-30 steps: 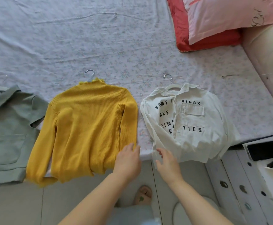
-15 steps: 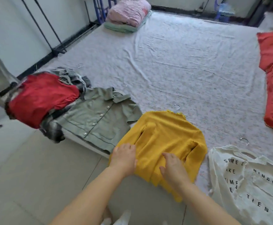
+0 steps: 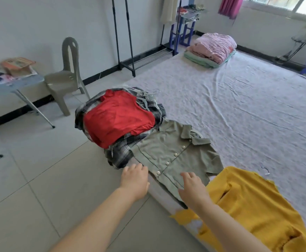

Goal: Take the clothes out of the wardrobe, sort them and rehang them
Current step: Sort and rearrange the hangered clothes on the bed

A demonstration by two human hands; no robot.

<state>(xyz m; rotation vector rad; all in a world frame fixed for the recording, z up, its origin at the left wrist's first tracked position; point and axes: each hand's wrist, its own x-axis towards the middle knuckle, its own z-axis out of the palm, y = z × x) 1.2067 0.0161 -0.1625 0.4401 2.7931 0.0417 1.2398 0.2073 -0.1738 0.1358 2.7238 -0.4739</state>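
The pile topped by the red top [image 3: 117, 119] sits where it was, at the near corner of the bed [image 3: 239, 106]. The left hand [image 3: 135, 180] has come across to the green shirt [image 3: 176, 153], which lies flat against that pile. Its fingers are straight, with the tips at the shirt's lower corner. The right hand [image 3: 194, 190] has moved over too, and its fingers lie spread and loose on the hem. Neither hand grips anything. The yellow sweater [image 3: 254, 202], which both hands touched a moment ago, lies unmoved just right of the shirt.
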